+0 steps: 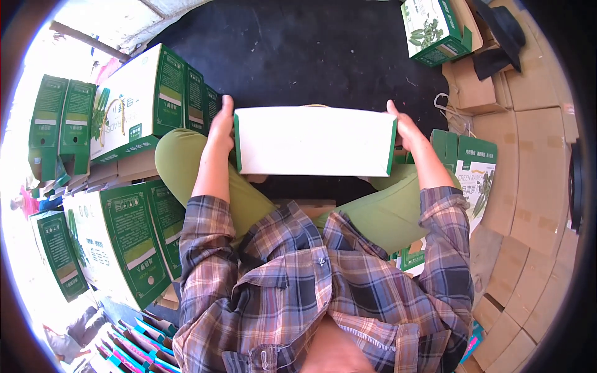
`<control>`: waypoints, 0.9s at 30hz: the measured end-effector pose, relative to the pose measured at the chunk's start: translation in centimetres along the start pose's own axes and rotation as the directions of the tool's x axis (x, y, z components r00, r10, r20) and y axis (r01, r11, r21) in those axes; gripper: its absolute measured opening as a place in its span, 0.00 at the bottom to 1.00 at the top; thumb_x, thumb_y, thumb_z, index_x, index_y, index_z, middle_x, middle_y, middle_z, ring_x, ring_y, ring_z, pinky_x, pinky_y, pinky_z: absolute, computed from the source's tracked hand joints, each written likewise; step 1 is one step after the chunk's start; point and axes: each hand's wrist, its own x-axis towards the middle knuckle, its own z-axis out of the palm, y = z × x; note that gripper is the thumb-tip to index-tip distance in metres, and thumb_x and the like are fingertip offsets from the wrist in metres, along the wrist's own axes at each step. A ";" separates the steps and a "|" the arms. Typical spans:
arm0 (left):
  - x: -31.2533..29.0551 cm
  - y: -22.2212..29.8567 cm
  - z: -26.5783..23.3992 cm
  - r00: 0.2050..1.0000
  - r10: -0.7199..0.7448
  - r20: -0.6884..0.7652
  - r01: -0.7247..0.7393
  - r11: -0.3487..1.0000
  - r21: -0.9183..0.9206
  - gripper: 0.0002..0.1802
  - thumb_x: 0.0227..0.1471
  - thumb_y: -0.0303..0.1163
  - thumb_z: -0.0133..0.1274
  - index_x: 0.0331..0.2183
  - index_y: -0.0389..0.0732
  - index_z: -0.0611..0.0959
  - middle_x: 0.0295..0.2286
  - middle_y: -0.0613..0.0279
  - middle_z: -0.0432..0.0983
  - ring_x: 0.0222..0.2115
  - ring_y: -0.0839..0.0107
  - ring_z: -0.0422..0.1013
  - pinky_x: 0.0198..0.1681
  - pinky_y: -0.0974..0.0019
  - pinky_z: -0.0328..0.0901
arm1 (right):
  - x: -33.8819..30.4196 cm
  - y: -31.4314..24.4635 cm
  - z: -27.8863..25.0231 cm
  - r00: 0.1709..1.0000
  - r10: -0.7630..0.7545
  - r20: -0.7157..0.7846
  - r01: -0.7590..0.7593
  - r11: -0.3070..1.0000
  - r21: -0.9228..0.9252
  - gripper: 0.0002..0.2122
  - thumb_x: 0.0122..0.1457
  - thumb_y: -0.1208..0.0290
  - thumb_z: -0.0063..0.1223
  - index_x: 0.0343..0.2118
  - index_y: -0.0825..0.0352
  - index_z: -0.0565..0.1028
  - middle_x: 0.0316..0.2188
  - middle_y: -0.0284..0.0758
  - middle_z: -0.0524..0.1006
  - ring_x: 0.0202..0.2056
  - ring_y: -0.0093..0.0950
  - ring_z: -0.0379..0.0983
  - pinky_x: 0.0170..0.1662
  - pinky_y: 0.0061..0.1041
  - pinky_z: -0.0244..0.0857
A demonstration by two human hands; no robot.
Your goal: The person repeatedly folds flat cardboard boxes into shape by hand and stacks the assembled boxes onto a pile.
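In front of me, over my crossed legs, is a white carton (pixel 314 142) with green edges at both ends. A bit of tan cord shows at its far edge. My left hand (pixel 222 129) presses against the carton's left end, thumb up along the side. Against the right end lies my right hand (pixel 404 127), its thumb pointing up too. Between them the two hands grip the carton level; most of the fingers are hidden behind its ends.
Green and white cartons stand stacked at my left, upper (pixel 134 99) and lower (pixel 121 239). Another carton (pixel 432 31) sits far right on the black sheet (pixel 311 56). A printed carton (pixel 476 168) leans by my right knee. Brown cardboard (pixel 528 168) lines the right side.
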 end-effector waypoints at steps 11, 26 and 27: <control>-2.5 0.1 -1.4 0.943 0.232 0.239 -0.237 0.971 -0.007 0.37 0.52 0.31 0.52 0.61 0.39 0.59 0.45 0.56 0.71 0.45 0.64 0.67 0.47 0.59 0.63 | -1.6 -1.3 -1.4 0.947 -0.312 -0.069 0.319 0.913 0.254 0.18 0.60 0.52 0.49 0.42 0.63 0.74 0.36 0.31 0.76 0.37 0.23 0.72 0.39 0.24 0.66; 0.8 -2.5 -1.2 0.992 0.108 0.066 -0.120 0.971 0.206 0.17 0.55 0.32 0.47 0.46 0.41 0.77 0.42 0.61 0.74 0.44 0.63 0.69 0.46 0.50 0.63 | 1.1 1.8 -0.9 0.975 -0.216 0.056 0.218 0.975 -0.036 0.18 0.59 0.65 0.48 0.52 0.62 0.69 0.49 0.35 0.72 0.49 0.33 0.70 0.48 0.41 0.65; 1.2 -2.8 -1.5 0.992 0.108 0.062 -0.118 0.971 0.206 0.17 0.55 0.32 0.47 0.46 0.41 0.77 0.42 0.61 0.74 0.44 0.63 0.69 0.46 0.50 0.63 | 1.4 1.9 -0.5 0.984 -0.176 0.012 0.176 0.977 -0.122 0.18 0.59 0.67 0.47 0.52 0.64 0.69 0.50 0.36 0.72 0.50 0.34 0.69 0.45 0.41 0.66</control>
